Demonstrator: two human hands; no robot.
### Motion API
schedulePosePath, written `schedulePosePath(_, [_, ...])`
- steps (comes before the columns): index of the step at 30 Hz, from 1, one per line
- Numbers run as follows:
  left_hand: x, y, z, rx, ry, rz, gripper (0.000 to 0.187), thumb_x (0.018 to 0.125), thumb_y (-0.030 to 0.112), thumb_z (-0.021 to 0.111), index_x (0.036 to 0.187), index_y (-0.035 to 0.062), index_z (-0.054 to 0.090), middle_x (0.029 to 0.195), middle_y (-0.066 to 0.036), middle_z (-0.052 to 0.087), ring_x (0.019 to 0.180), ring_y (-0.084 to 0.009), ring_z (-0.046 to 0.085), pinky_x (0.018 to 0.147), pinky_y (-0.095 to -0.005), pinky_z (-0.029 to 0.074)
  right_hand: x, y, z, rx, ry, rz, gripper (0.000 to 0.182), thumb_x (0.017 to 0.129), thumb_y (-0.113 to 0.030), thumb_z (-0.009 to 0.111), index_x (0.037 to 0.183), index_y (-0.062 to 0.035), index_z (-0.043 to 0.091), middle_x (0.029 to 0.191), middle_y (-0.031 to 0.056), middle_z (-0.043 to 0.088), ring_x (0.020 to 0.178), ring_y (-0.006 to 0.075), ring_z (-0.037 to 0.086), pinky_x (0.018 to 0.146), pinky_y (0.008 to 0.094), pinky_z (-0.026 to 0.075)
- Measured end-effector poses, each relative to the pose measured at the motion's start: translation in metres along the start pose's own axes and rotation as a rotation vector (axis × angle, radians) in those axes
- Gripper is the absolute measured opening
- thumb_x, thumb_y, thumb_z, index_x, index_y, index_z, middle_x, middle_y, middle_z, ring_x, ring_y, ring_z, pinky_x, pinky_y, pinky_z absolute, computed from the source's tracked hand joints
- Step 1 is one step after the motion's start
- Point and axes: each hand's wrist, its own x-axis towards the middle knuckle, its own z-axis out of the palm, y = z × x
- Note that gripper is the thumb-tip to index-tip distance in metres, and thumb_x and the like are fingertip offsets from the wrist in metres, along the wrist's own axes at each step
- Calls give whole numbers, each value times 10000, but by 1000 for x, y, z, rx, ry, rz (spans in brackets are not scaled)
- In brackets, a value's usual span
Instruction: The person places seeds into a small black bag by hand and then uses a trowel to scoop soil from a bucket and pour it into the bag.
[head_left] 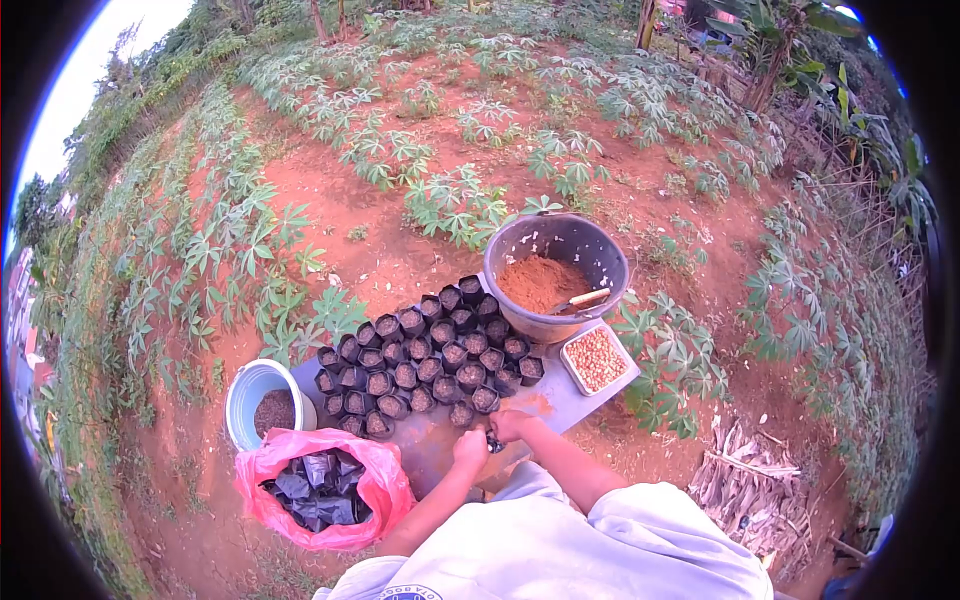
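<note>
Both hands meet at the near edge of a grey table [425, 440]. Between them is a small black bag [494, 441]. My left hand [470, 449] has its fingers closed on the bag's left side, and my right hand [512, 426] grips it from the right. Just beyond them stand several soil-filled black bags [438, 362], packed side by side in rows. At the lower left, a pink plastic bag [385, 470] lies open with folded black bags [315, 490] inside.
A large bucket [610, 262] of reddish soil with a trowel [585, 300] stands at the table's back right, beside a tray of seeds [596, 360]. A light blue bucket [240, 400] holds dark soil at left. Leafy plants [455, 205] grow beyond.
</note>
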Motion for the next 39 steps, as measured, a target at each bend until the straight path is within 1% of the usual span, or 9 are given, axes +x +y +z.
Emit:
schedulePosePath(3, [0,3,-6,43,9,1,216,787,109,648,980,31,590,909,-236,670,914,-411,652,796,-512,519,11,0,-2,-73,2,-43,313,821,-302,600,1023,-64,622,1010,177,679,964,340,643,820,429,501])
schedulePosePath(8, [2,0,-2,2,14,22,202,791,80,627,980,13,612,924,-238,670,916,-405,653,791,-503,523,31,-11,11,-283,-117,57,291,813,-271,604,977,-52,701,1022,164,693,958,300,672,821,410,527])
schedulePosePath(15, [4,-3,2,-63,33,0,202,789,82,627,979,14,623,931,-250,664,913,-416,645,792,-510,517,31,-21,13,-291,-106,75,289,809,-260,610,975,-48,714,1033,159,696,969,283,677,821,400,537])
schedulePosePath(18, [2,2,-3,-41,40,28,161,823,80,569,964,9,601,913,-238,673,901,-405,656,795,-502,522,21,-24,5,-277,-97,71,291,829,-238,591,1002,-29,695,1049,175,689,991,290,670,834,397,532])
schedulePosePath(21, [-4,0,-2,-27,50,18,179,817,74,574,986,15,573,911,-233,676,901,-408,656,791,-506,521,8,-26,17,-279,50,118,316,852,-226,571,1072,-5,621,1083,189,673,978,308,669,830,406,532])
schedulePosePath(23, [-2,-2,6,-19,36,28,207,818,84,588,1011,26,540,889,-223,680,881,-412,658,778,-507,523,13,-11,39,-257,244,88,336,869,-224,556,1117,0,531,1086,203,657,951,331,669,813,419,535])
schedulePosePath(27, [-15,3,3,16,34,75,215,822,89,595,1020,41,525,917,-211,669,880,-401,658,773,-498,527,-21,-25,29,-155,296,156,348,862,-229,566,1117,-3,497,1061,204,648,947,344,662,802,427,536])
schedulePosePath(33, [-26,-10,20,117,201,182,200,842,89,554,1038,55,541,1036,-152,568,967,-332,619,776,-441,537,-45,-23,36,-153,283,39,292,884,-195,520,1100,2,518,1048,223,631,929,354,661,782,434,540])
schedulePosePath(39, [-38,-11,19,151,175,200,256,870,118,522,1120,64,544,1046,-125,564,1030,-294,587,779,-417,535,-63,-28,48,-69,297,36,423,836,-115,525,1241,1,485,1160,240,520,912,374,647,790,445,529])
